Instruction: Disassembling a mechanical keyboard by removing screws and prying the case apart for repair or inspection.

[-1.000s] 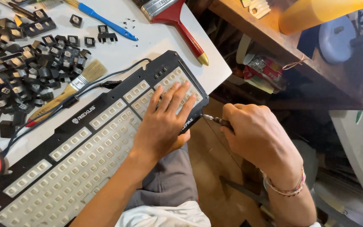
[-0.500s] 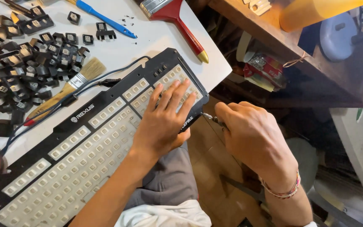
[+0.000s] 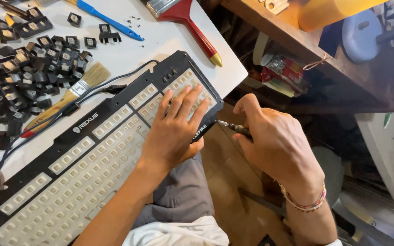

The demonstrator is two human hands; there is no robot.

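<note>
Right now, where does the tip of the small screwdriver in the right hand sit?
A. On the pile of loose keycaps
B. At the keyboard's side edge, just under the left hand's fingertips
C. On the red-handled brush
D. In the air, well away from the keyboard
B: the screwdriver held in the right hand points its tip at the keyboard's side edge, while the left hand lies flat on the stripped key area.

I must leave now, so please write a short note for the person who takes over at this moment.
Left hand: flat on the keyboard, right end, pressing it down.
Right hand: holds a small screwdriver, tip at the keyboard's right edge.
Done: keycaps are off, heaped on the white table.
Left: the work at that edge; keycaps not yet back on.
</note>
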